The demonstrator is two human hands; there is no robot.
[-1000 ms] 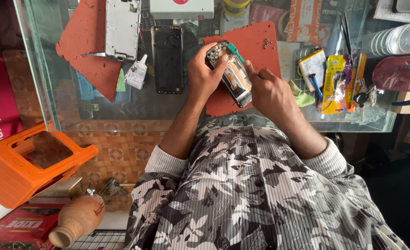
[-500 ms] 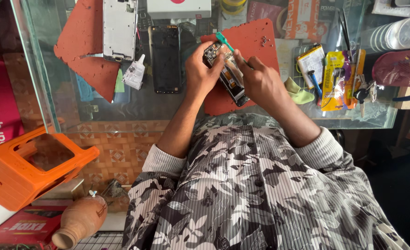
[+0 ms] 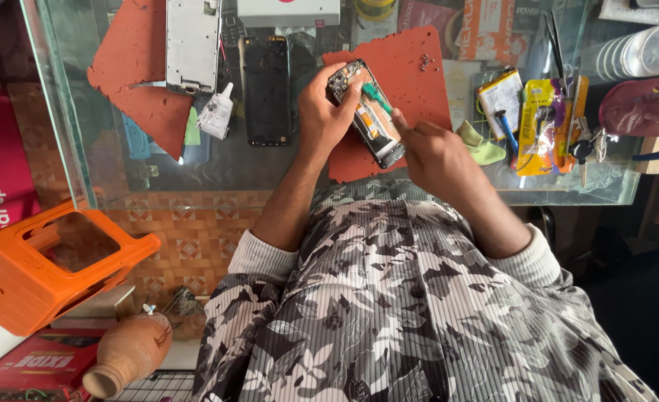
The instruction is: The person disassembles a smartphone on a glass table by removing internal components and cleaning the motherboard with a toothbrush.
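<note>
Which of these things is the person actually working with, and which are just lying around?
In use: left hand holding opened phone; right hand with green tool; red mat.

Lying about: black phone panel, silver frame, glue bottle, orange stool, clay pot.

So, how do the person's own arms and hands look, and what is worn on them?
Both hands, left hand and right hand, are bare, with no gloves. I can make out no rings or watch. The forearms are uncovered: the ribbed off-white cuffs are pushed up near the elbows, under a grey, black and white leaf-patterned top.
</note>
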